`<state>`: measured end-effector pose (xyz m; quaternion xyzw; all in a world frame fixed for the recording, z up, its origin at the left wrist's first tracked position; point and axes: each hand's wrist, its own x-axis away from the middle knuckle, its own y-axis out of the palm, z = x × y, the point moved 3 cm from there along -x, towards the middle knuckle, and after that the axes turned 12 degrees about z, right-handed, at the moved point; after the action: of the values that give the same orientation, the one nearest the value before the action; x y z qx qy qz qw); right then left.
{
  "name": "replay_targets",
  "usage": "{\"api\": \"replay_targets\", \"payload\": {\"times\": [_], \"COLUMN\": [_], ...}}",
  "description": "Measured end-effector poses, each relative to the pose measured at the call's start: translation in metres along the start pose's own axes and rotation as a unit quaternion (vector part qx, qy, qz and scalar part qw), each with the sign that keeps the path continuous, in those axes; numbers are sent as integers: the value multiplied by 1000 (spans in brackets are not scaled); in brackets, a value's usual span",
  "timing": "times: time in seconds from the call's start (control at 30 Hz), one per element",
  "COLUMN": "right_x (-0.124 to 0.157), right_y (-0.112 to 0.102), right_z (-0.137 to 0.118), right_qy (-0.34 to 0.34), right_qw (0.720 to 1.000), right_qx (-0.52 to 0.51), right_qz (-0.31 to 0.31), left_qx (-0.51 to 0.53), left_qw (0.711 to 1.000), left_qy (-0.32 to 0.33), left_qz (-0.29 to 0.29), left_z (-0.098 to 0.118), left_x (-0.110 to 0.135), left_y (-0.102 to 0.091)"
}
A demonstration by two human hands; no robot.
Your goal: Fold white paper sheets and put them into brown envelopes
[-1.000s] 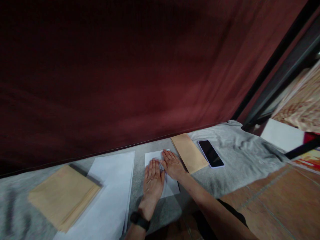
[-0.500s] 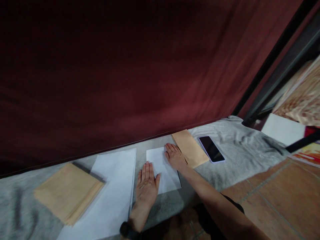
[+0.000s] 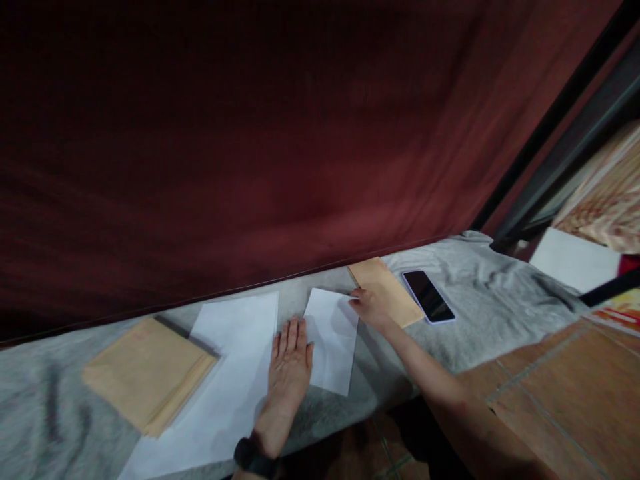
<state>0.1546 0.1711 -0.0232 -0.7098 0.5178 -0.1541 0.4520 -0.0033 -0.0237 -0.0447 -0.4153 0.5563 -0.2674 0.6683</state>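
Matt white folded paper (image 3: 331,340) at lower centre; matt brown paper envelope (image 3: 386,300) right of it; glossy black glass phone (image 3: 429,305); soft grey fleecy cloth (image 3: 475,300) covering the surface; dark red woven curtain (image 3: 250,133) above.

The left hand (image 3: 289,357) now lies flat off the folded white sheet (image 3: 331,343), which sits just beside its thumb. The right hand (image 3: 371,305) now pinches the sheet's far corner, lifted askew.
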Motion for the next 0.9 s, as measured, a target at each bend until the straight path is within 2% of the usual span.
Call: {"api": "replay_targets", "payload": {"times": [0.13,0.27,0.4,0.5,0.57,0.63,0.7,0.77,0.9], "right_x": [9,26,45,57,63,66,68,71,81], "right_y": [-10,-17,-18,-25,-34,-42,-41,-32,-6], "right_z": [8,7,6,3,-3,-15,-30,-44,-59], "right_qy": [87,130,143,137,100,6,-100,-189,-254], "right_qw": [986,967,966,978,993,998,991,982,962], "right_qx": [-131,-203,-187,-133,-57,52,77,27,-44], "right_qz": [-48,-78,-108,-81,-33,22,37,6,-86], "left_qx": [29,65,58,46,40,39,41,38,23], "left_qw": [999,998,998,998,998,998,998,999,1000], "left_qy": [-11,2,3,13,18,24,28,23,15], "left_qz": [19,-3,-32,-39,-43,-46,-41,-28,0], "left_z": [5,21,35,43,46,48,49,52,59], "left_x": [-9,-11,-4,1,1,-1,-3,-1,12], "left_y": [-7,-8,3,10,11,11,10,9,8]}}
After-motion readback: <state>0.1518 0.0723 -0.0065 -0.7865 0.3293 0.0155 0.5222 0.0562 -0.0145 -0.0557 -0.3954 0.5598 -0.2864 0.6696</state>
